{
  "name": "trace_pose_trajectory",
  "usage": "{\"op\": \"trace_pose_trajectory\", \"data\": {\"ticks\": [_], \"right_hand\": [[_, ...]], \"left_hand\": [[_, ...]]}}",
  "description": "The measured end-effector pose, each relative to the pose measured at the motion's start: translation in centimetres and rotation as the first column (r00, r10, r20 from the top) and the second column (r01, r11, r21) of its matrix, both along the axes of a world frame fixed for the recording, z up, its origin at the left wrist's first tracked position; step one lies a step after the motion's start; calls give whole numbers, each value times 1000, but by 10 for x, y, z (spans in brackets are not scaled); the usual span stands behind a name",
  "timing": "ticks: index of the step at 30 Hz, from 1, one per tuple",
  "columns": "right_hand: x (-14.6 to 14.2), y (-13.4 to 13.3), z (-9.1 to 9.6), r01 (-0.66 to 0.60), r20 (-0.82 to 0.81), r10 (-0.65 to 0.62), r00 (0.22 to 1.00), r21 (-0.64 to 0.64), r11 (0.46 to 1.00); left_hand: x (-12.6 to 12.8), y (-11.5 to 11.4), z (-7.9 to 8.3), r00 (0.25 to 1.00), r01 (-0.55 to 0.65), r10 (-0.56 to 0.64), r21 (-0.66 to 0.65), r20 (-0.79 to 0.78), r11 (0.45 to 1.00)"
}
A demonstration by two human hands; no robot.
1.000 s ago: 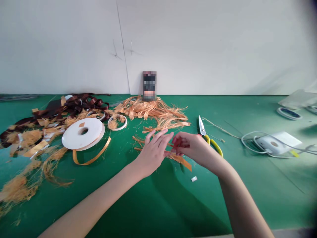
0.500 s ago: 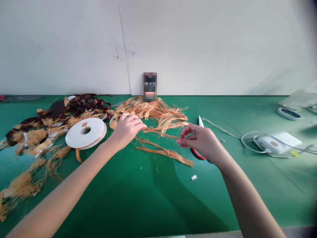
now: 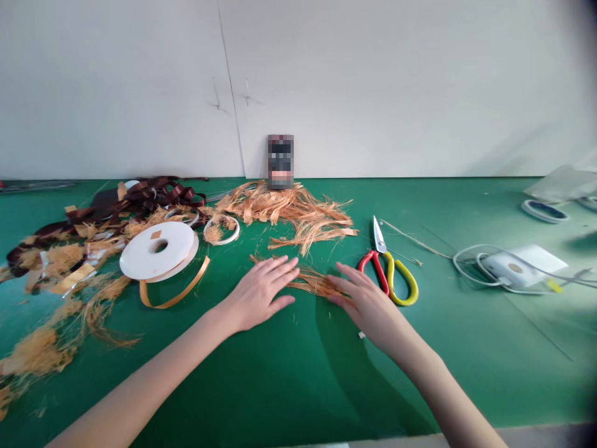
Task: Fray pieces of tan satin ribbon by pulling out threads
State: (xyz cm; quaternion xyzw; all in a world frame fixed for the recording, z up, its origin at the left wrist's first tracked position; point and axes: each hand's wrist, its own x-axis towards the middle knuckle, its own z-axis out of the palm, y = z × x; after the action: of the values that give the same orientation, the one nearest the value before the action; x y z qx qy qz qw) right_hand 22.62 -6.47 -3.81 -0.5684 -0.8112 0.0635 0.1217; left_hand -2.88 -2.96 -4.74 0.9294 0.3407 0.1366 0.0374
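Observation:
My left hand (image 3: 261, 291) lies flat on the green table (image 3: 289, 386) with fingers stretched out, its fingertips at the left end of a small bunch of frayed orange ribbon strips (image 3: 312, 282). My right hand (image 3: 368, 306) also lies flat and open, fingertips pressing on the right end of the same strips. Neither hand holds anything. Red and yellow handled scissors (image 3: 389, 267) lie just right of my right hand.
A white ribbon spool (image 3: 157, 250) with a loose orange tail sits to the left. Piles of frayed orange ribbon (image 3: 289, 211) and dark brown ribbon (image 3: 140, 196) lie behind. A white device with cable (image 3: 513, 269) is at the right. A small white scrap (image 3: 361, 335) lies near my right wrist.
Both hands let go of the thin orange strip they pulled between them, came down and together, and now rest flat on the strips. The scissors are uncovered.

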Motion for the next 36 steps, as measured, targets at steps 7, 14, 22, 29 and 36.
{"op": "trace_pose_trajectory", "data": {"ticks": [7,14,22,29,36], "right_hand": [[-15,10,-12,-145,62,145,988,0,989],[12,70,-10,150,-1,-154,988,237,960],[34,97,-18,121,-18,-120,993,118,986],[34,109,-11,41,-65,-34,997,111,993],[25,112,-10,74,-1,-74,997,35,997]], "left_hand": [[4,-26,-12,987,-142,143,25,-71,990],[5,-28,-1,975,-223,222,59,16,973],[23,7,0,974,-214,208,70,89,974],[52,56,8,975,-193,184,72,122,978],[54,74,-1,998,41,-38,66,-51,997]]}}
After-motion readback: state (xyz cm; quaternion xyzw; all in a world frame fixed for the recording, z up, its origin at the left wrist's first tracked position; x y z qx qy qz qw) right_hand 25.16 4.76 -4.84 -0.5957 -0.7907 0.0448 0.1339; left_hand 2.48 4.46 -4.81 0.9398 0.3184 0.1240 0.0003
